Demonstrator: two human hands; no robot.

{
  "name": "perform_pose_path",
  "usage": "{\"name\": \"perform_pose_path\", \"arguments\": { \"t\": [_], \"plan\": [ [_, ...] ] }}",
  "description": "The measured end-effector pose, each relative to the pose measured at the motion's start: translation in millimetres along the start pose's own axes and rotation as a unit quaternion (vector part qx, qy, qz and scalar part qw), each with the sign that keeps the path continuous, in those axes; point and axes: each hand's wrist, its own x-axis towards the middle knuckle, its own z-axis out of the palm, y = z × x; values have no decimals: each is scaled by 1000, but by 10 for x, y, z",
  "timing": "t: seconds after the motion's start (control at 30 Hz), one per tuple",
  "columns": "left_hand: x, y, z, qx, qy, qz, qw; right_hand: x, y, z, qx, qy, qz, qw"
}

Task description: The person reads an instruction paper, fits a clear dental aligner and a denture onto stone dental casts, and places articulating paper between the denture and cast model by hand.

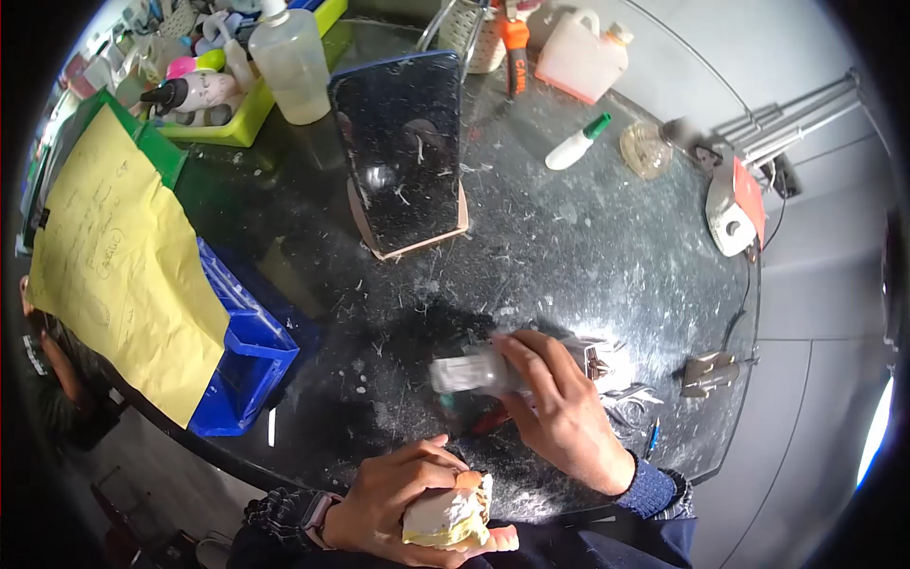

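My left hand [403, 493] is wrapped round a dental plaster model [444, 520], whitish with yellowish edges, at the near edge of the bench. Pink material [500, 539] shows at its lower right side. Above and to the right, my right hand [569, 417] grips a small clear bottle [466, 374] lying sideways in the fingers, its end pointing left. Motion blurs the bottle, so its details are unclear. A dark red object [489, 420] lies beneath that hand, partly covered. Beyond the right fingers are metal tools [630, 406], partly hidden.
A dark tablet [398, 142] leans on a stand. Left are a blue bin [256, 351], yellow paper [123, 256] and a large bottle [289, 71]. Behind stand a jug [580, 59] and a green-capped bottle [578, 142]. A white-and-red device [734, 211] sits right. Another person's arm [59, 365] shows far left.
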Motion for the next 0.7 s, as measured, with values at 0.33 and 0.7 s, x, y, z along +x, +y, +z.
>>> {"name": "perform_pose_path", "arguments": {
  "t": [0.33,0.7],
  "plan": [
    [-14,19,26,32,5,21,999,162,501,-752,107,145,67,981],
    [-108,-9,122,80,14,77,994,94,1066,-845,43,158,106,981]
  ]
}}
